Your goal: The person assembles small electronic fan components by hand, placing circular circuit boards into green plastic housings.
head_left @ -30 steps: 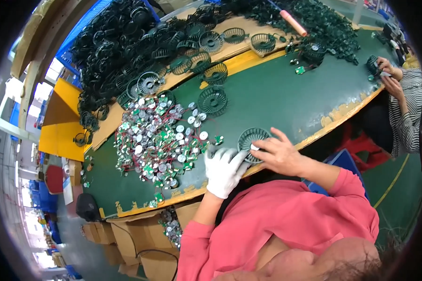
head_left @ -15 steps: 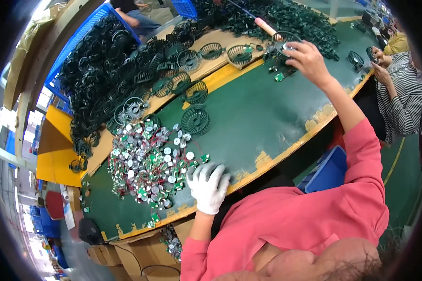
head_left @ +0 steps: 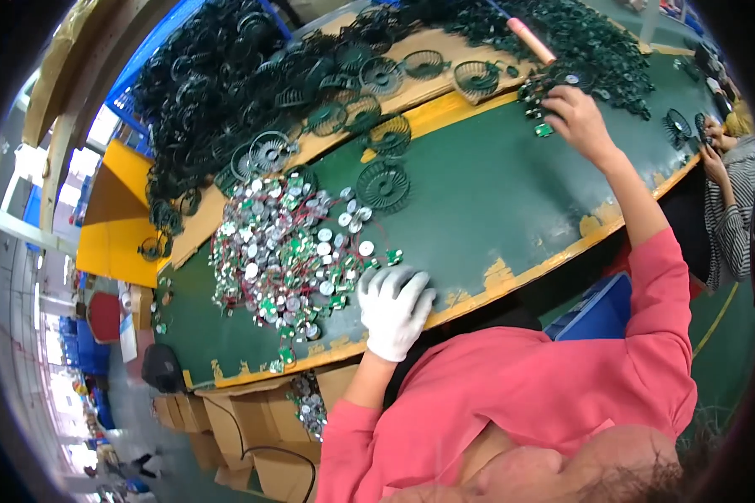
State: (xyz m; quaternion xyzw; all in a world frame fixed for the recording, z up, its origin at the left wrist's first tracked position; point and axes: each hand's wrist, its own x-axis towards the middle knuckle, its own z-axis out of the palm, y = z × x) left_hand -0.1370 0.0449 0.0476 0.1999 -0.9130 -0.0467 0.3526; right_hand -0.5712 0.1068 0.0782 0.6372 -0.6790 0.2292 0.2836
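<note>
My left hand [head_left: 394, 312], in a white glove with grey fingertips, rests on the table near its front edge, fingers spread and holding nothing. Beside it lies a heap of small silver motors with red wires and green circuit boards [head_left: 289, 251]. My bare right hand [head_left: 580, 121] reaches to the far right side, fingers curled beside a dark fan guard. A round silver disc [head_left: 571, 80] shows just beyond the fingers. A small green circuit board [head_left: 544, 130] lies below the fingertips. Whatever the fingertips grip is too small to make out.
Dark fan guards [head_left: 218, 92] pile up at the back left; a single round guard [head_left: 383, 185] lies by the motors. A pink-handled tool [head_left: 530, 40] hangs above a heap of small dark parts [head_left: 612, 50]. At right, another person's hands [head_left: 711, 142] hold a dark part.
The whole view has shifted, so the table sits further up and right. My right hand has drawn back slightly from the silver disc. My left hand stays resting on the table.
</note>
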